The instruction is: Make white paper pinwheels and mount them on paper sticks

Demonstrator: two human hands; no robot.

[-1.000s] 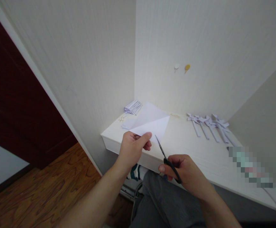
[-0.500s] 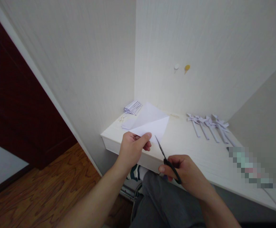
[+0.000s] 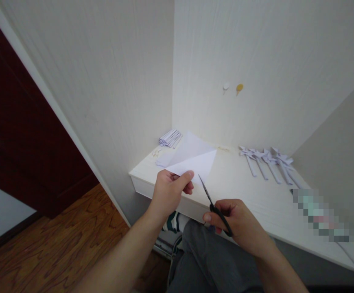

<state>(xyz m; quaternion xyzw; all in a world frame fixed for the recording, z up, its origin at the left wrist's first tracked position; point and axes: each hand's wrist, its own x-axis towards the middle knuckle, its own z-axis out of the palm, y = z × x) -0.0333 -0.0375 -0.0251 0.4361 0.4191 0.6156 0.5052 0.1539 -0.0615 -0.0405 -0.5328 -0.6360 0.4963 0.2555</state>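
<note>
Between the thumb and fingers of my left hand [image 3: 173, 185] is the near corner of a white sheet of paper [image 3: 199, 160], with a crease or fold running across it. My right hand [image 3: 233, 219] grips black-handled scissors [image 3: 207, 191], its thumb and fingers at the handles. The blades point up and left, their tip at the paper's near edge; I cannot tell whether they touch it. More white paper [image 3: 164, 159] lies at the sheet's left side.
A bundle of thin paper sticks [image 3: 170, 138] and small pale bits [image 3: 156, 153] lie at the white desk's [image 3: 234, 183] back left. Several paper pinwheels [image 3: 267, 160] rest at the right, behind a blurred-out object [image 3: 320, 215] with a cable [image 3: 352, 256]. Two hooks [image 3: 239, 88] hang on the wall.
Hardly anything differs. Both hands, the paper and the scissors keep the same places, apart from a very slight shift of the view.
</note>
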